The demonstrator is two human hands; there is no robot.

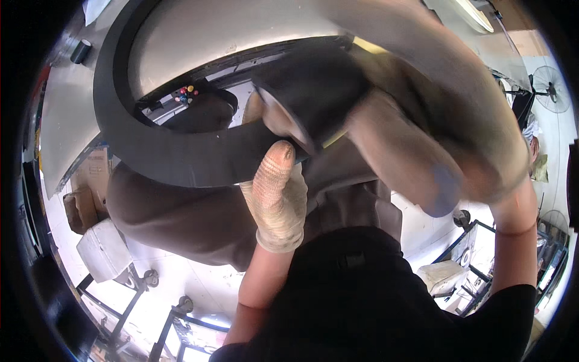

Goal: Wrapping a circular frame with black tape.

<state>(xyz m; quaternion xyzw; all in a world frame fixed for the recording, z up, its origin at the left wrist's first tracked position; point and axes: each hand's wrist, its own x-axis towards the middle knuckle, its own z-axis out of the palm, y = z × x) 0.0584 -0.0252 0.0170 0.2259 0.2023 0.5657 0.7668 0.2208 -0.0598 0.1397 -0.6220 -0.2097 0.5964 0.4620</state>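
My left hand, in a pale knit glove with a worn, stained thumb, grips a wide black curved band. Its thumb presses on the band's near face, and other fingers show behind it. The band sweeps left and up in a ring shape over a grey surface. My right hand is gloved too, large in the picture and smeared by motion, with a blue stain on the glove. Its bent fingers are around a black flap with yellow edges. Whether the flap joins the band is hidden near my left thumb.
A broad grey work surface spans the top. Beyond the band sits a cluster of colourful round-headed pins. A black cylinder stands far left. Around me are a cardboard box, wheeled frames and a fan.
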